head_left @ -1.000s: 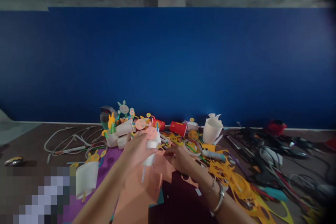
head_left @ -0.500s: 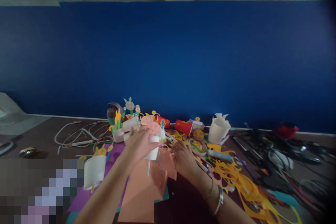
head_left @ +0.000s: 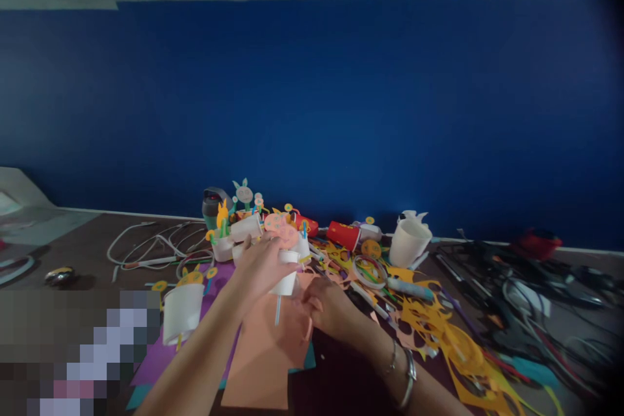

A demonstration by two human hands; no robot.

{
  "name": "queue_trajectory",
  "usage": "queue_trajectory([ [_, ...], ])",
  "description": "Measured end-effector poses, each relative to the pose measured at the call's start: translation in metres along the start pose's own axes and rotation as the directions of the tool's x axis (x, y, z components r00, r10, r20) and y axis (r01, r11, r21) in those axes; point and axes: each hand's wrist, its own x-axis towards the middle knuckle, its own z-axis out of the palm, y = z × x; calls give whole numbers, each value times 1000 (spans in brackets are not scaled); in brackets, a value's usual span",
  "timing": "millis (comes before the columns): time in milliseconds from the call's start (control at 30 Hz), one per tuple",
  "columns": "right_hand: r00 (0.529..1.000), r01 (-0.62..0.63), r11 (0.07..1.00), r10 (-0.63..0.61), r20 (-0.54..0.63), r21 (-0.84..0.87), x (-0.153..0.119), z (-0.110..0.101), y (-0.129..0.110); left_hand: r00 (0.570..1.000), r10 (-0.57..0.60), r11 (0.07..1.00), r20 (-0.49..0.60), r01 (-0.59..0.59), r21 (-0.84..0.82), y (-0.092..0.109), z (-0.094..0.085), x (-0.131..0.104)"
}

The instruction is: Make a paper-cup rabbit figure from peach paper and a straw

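My left hand [head_left: 262, 262] is wrapped round a white paper cup [head_left: 285, 278], held above peach-coloured paper [head_left: 258, 361]. From the cup's top rises a pink paper cut-out [head_left: 281, 229] with a drawn face, and a pale blue straw [head_left: 277, 310] sticks out below. Just right of the cup is my right hand [head_left: 329, 305], low over the peach sheets. Its fingers are curled together; whatever they hold, if anything, is hidden. To the left stands another white cup [head_left: 182, 313] with a yellow paper figure on top.
Finished-looking cup figures and red paper cups [head_left: 343, 234] stand or lie at the back. Yellow paper scraps [head_left: 439, 331], a tape roll [head_left: 369, 271] and pens spread to the right. A white container [head_left: 409, 240], black cables [head_left: 550, 286] and white cables [head_left: 156, 250] are further out.
My right hand has come left and slightly down, closer to the cup, with its fingers more curled. My left hand still grips the cup.
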Motion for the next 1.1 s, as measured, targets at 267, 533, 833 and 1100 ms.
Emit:
queue_trajectory([
  [267,954,-281,925,241,-176,-256,4,-24,29,999,46,998,8,-46,-37,10,-1,-4],
  [533,866,-495,771,471,-164,-400,-9,-58,69,980,200,979,2,-199,-46,28,32,-13],
  [833,935,-340,938,330,-128,-71,3,-70,40,974,199,978,-107,-205,-42,33,44,-13],
  [1100,954,-14,954,102,-281,299,3,-60,10,937,280,884,-209,-337,-325,56,31,-19],
])
